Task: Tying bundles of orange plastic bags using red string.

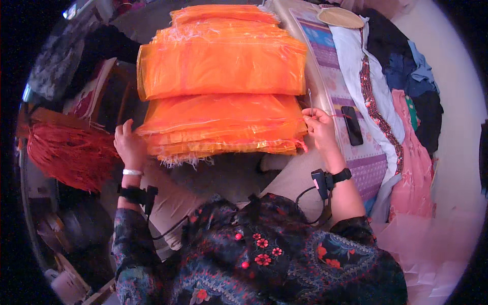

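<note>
A tall stack of folded orange mesh bags (223, 71) lies in front of me, with frayed white threads along its edges. My right hand (319, 124) is at the stack's near right side, closed in a pinch on a long thin needle (310, 96) that points away from me. A red thread (338, 116) runs from that hand to the right. Beside the stack's near left corner is my left hand (131, 145). Its fingers are bent and slightly apart, with nothing visible in them; the thumb side is against the bags' edge and partly hard to make out.
A large bundle of red strands (71, 152) hangs at the left. To the right, a black phone (352, 125) lies on a patterned purple and white cloth (368, 168). Beyond it are heaped clothes (406, 152) and a round woven fan (339, 17). Dark cables run along my forearms.
</note>
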A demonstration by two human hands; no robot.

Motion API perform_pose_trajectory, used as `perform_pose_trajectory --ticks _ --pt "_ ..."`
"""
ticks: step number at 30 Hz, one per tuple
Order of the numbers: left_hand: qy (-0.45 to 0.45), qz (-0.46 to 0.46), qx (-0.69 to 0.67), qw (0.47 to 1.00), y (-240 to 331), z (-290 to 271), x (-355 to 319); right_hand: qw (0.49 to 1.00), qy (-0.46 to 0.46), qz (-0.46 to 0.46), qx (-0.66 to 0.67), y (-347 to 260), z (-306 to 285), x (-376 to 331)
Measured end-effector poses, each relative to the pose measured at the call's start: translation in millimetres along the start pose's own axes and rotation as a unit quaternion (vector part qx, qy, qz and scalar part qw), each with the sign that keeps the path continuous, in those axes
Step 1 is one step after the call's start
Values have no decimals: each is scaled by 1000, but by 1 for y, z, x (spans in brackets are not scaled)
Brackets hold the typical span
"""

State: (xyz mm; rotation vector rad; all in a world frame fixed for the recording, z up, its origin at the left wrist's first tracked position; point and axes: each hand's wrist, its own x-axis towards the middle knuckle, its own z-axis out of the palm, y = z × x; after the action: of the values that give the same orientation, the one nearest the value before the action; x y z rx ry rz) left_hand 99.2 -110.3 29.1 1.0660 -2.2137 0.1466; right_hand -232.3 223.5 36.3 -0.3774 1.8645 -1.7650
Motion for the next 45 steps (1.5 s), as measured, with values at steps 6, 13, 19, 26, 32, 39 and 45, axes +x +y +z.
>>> perform_pose_trajectory --ticks 6,13,19,26,32,39,45 --pt "-129 266 -320 900 137 -23 -10 999 20 -39 -7 -4 5 -4" --pt "-260 314 -357 841 234 13 -34 991 -68 -20 114 1 7 1" --pt "-289 325 -362 825 247 35 -63 897 -45 -263 -352 -14 42 -16" --pt "-287 162 -270 905 116 16 -30 794 31 -254 -551 -6 50 -20" --pt "-120 192 -138 964 40 -18 -17 767 13 -274 -581 -5 72 -28" --pt "85 58 -71 992 27 -21 -9 712 17 -237 -660 -10 74 -34" --pt "-27 -141 -86 986 -3 7 -18 717 33 -231 -657 9 57 -22"
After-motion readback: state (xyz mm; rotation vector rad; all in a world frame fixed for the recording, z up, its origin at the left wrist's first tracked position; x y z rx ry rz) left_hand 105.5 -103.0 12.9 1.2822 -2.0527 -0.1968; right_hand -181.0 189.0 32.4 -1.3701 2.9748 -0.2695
